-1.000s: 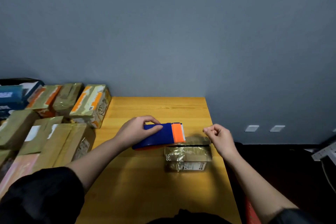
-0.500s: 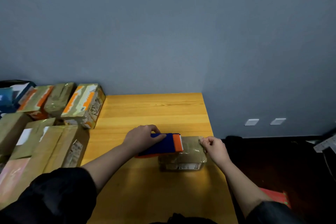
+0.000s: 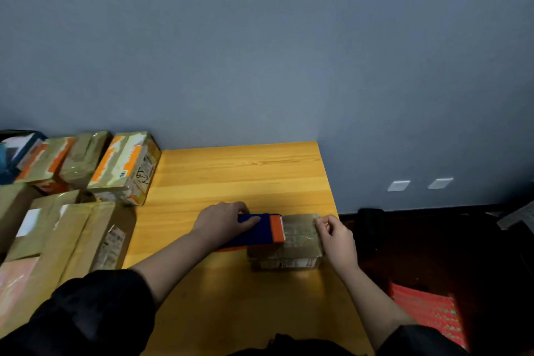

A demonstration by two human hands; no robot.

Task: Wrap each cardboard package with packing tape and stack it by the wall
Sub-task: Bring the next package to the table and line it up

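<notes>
Small tape-wrapped cardboard package [image 3: 289, 243] near the right edge of the yellow wooden tabletop [image 3: 231, 176], left hand [image 3: 224, 221] gripping a blue and orange tape dispenser [image 3: 260, 230] on the package's left top, right hand [image 3: 335, 235] pinching clear tape at its right end, wrapped boxes [image 3: 124, 166] well left by the grey wall [image 3: 260, 52].

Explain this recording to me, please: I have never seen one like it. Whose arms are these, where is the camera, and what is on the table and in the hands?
No machine here: a person works bare-handed, filmed by a wide-angle camera on their head, looking forward and down. The left hand grips a blue and orange tape dispenser lying over a small cardboard package on the wooden table. The right hand pinches the tape end at the package's right edge. Already taped packages are piled on the left, by the grey wall.
</notes>
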